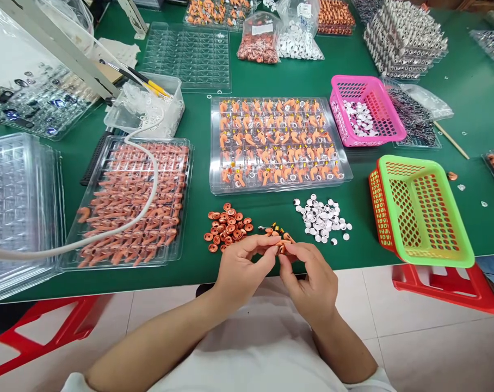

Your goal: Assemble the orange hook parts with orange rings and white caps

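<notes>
My left hand [244,268] and my right hand [312,279] meet at the table's front edge, fingertips pinched together on a small orange part [282,249]. Its exact form is mostly hidden by the fingers. Just behind the fingertips lie a few orange pieces with yellow and black ends [275,228]. To the left of them spreads a pile of copper-coloured ring-shaped discs [229,226]. On the right is a pile of white discs [321,218], some showing black. Behind both piles stands a clear compartment tray [216,188] filled with orange curved pieces.
At left, a clear tray [185,218] holds rows of orange parts, crossed by a white hose [155,179]. A pink basket [394,128] with white discs and a green basket [455,218] stand at right. Stacked clear trays [20,179] sit far left.
</notes>
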The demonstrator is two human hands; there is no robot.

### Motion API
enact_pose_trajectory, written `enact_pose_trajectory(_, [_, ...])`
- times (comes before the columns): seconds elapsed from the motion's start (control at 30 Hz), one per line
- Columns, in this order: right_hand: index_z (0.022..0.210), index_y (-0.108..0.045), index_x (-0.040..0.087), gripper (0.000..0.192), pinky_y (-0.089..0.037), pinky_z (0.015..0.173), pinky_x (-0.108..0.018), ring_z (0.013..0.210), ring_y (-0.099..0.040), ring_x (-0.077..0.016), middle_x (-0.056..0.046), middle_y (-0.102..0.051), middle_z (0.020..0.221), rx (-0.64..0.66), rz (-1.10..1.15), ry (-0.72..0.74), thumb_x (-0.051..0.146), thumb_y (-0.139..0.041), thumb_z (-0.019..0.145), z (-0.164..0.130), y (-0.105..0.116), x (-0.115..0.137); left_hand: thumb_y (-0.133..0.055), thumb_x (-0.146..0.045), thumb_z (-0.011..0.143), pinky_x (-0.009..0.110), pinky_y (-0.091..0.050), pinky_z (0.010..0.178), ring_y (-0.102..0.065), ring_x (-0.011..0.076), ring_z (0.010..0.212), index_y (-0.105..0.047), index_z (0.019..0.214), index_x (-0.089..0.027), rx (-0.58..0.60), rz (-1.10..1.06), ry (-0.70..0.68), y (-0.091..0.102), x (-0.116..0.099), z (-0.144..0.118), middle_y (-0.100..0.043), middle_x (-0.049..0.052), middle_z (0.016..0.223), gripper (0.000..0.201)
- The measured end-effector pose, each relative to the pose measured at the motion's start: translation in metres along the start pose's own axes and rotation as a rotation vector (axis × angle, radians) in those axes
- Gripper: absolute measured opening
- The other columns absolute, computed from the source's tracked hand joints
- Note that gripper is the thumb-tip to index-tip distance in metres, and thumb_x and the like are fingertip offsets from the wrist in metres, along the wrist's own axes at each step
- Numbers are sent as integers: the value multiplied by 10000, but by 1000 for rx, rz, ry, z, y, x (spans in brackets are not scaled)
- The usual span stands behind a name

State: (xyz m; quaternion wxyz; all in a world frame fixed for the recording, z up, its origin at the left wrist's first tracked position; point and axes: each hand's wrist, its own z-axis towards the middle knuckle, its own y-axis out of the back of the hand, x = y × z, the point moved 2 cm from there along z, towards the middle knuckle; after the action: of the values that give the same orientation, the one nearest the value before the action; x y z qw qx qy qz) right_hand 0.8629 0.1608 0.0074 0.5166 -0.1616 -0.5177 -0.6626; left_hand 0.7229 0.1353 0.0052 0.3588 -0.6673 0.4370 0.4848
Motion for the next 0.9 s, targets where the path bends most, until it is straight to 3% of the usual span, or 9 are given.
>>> enact_pose_trajectory(0.17, [1034,-641,229,178,-585,645,-246,773,-665,-146,-22,-684,908,20,130,-154,111,-607,904,-2,-2,-1,-661,-111,792,221,-610,729,-736,144,730,-787,885,-150,-56,134,-232,-2,-2,-3,-789,40,838,161])
enact_pose_trajectory(0.3, [1052,-634,228,178,-578,657,-246,788,-659,-147,-20,-681,912,23,166,-182,120,-604,914,-4,-2,-2,-657,-91,825,239,-610,752,-741,149,758,-784,924,-144,-56,189,-383,-3,-3,-4,-794,52,872,170])
enact_pose_trajectory(0.57, [1144,-642,246,273,-590,710,-262,835,-670,-150,-35,-684,1003,14,185,-171,89,-607,924,-6,-2,-4,-576,-23,901,235,-568,916,-720,155,1021,-701,1193,-158,103,284,-630,0,0,-6,-760,83,1108,345])
enact_pose_trajectory(0.73, [1187,-666,274,348,-587,725,-296,883,-661,-174,-51,-676,1018,26,259,-151,59,-605,919,-6,3,-8,-604,2,882,237,-572,897,-732,147,962,-725,1142,-185,126,253,-643,3,-1,-4,-775,60,1048,342])
enact_pose_trajectory(0.9, [1179,-693,327,350,-579,690,-291,908,-650,-178,-47,-653,1025,177,479,-234,91,-612,934,-3,9,-18,-685,-41,846,206,-590,748,-731,129,776,-774,927,-187,225,147,-466,12,-5,5,-781,25,848,189])
